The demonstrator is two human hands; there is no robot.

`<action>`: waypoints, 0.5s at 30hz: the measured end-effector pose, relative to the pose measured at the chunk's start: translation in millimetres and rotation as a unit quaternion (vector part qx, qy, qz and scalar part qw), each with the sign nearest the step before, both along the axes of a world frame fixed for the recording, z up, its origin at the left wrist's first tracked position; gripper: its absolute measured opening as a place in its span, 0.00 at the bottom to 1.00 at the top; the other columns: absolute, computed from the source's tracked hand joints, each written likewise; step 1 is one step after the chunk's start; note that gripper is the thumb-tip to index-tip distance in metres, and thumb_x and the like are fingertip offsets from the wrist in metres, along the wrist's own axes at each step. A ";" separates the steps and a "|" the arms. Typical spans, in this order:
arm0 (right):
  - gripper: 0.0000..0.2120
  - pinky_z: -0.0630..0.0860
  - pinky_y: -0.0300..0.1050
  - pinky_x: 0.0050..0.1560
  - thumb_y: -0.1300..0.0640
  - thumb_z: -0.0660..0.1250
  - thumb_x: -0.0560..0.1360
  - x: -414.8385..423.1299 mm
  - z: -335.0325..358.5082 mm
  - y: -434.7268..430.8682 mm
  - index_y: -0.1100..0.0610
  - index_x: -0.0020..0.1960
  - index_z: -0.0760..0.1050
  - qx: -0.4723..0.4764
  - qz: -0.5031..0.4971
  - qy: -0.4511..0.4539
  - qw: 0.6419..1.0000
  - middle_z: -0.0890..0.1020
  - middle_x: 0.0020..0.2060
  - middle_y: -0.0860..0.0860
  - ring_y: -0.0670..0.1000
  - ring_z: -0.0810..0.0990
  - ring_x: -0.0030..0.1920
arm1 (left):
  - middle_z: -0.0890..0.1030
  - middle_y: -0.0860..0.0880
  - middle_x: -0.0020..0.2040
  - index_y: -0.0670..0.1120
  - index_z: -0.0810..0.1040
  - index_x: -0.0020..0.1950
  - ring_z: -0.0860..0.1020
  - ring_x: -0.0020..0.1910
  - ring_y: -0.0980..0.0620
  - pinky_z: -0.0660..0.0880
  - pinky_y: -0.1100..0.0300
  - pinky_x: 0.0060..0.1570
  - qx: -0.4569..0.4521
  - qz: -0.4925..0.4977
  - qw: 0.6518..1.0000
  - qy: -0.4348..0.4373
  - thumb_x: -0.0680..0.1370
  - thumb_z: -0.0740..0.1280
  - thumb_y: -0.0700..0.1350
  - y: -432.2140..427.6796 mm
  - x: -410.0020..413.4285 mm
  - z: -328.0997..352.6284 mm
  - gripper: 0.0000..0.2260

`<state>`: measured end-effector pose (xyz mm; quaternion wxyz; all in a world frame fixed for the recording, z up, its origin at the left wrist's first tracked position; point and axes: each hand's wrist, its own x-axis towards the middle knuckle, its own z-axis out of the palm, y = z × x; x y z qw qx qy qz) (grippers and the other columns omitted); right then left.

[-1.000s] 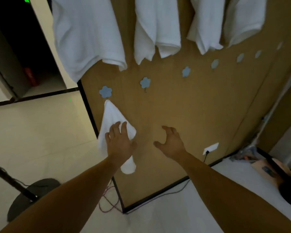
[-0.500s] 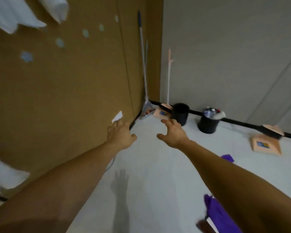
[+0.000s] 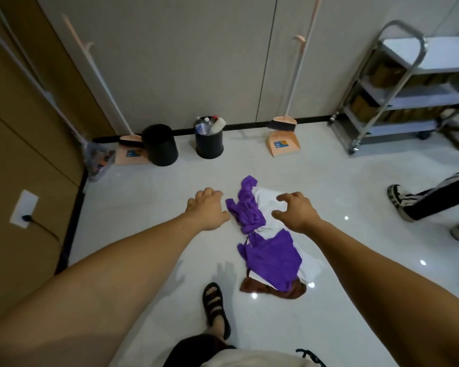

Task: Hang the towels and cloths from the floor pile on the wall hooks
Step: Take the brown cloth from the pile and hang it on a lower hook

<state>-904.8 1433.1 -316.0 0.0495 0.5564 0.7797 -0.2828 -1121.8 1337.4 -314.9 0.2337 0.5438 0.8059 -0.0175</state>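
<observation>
A loose pile of purple, white and brown cloths (image 3: 269, 250) is lying on the glossy white floor (image 3: 143, 207), below and between the spread, empty fingers of the left hand (image 3: 207, 209) and right hand (image 3: 296, 211). Several cloths are still waiting; open floor is surrounding the pile, bins (image 3: 208, 140) sitting well beyond.

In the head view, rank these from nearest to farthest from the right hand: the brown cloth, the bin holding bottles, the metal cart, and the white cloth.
Measured from the right hand:
1. White cloth, directly under the fingers at the pile's far end.
2. Brown cloth, at the pile's near end, towards the person's feet.
3. Bin holding bottles, by the far wall, left of the hand.
4. Metal cart, far right corner.
</observation>
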 end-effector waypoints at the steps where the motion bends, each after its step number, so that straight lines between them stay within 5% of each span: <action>1: 0.26 0.70 0.52 0.64 0.46 0.67 0.75 8.0 -6.4 9.7 0.51 0.70 0.69 -0.006 -0.016 -0.010 1.000 0.68 0.69 0.56 0.58 0.70 0.67 | 0.65 0.44 0.71 0.48 0.63 0.72 0.64 0.68 0.43 0.64 0.48 0.64 -0.011 -0.012 1.000 -0.011 0.75 0.64 0.57 15.0 3.6 -8.6 0.29; 15: 0.26 0.72 0.51 0.62 0.46 0.66 0.76 87.5 -152.8 89.9 0.52 0.71 0.68 -0.141 -0.132 -0.032 0.981 0.70 0.67 0.56 0.58 0.74 0.63 | 0.68 0.44 0.68 0.46 0.66 0.69 0.67 0.66 0.43 0.67 0.48 0.62 -0.128 -0.102 0.983 -0.081 0.75 0.64 0.55 140.1 86.2 -164.9 0.25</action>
